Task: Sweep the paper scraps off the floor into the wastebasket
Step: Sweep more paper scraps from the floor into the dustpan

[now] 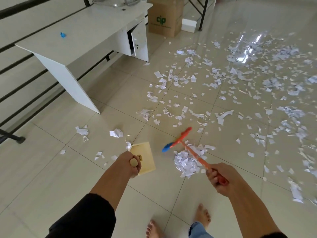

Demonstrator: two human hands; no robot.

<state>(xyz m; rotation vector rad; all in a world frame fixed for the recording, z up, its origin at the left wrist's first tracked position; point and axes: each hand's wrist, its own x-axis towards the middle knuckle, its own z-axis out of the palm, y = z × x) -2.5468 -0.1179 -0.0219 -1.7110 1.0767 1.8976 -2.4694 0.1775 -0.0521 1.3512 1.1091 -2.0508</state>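
Near edge: my bare feet [180, 222] on the tile, forearms reaching out above them.
Floor [51, 169]: glossy pale tile; I expect light scraps to skate on it.
Desk [82, 40]: white, far left, cupboard door ajar; cardboard box [164, 18] behind it.
Paper scraps [240, 86]: torn white bits spread over the middle and right, thickest far right; weightless, soft, likely to flutter under a fast stroke, so short low strokes suit.
Gathered pile [186, 162]: crumpled heap just beside the broom head, to the right of the dustpan.
Broom [193, 152]: orange stick, long axis running from my right hand away and leftward; the orange and blue head sits crosswise at the far end. Stiff and light; I'd grip low on the stick.
Dustpan [145, 157]: pale yellow, mouth facing away from me, left of the pile and apart from it.
Right hand [219, 179]: fingers wrapped round the broom stick.
Left hand [130, 164]: fingers curled round the dustpan handle knob.
Wastebasket: not in view.
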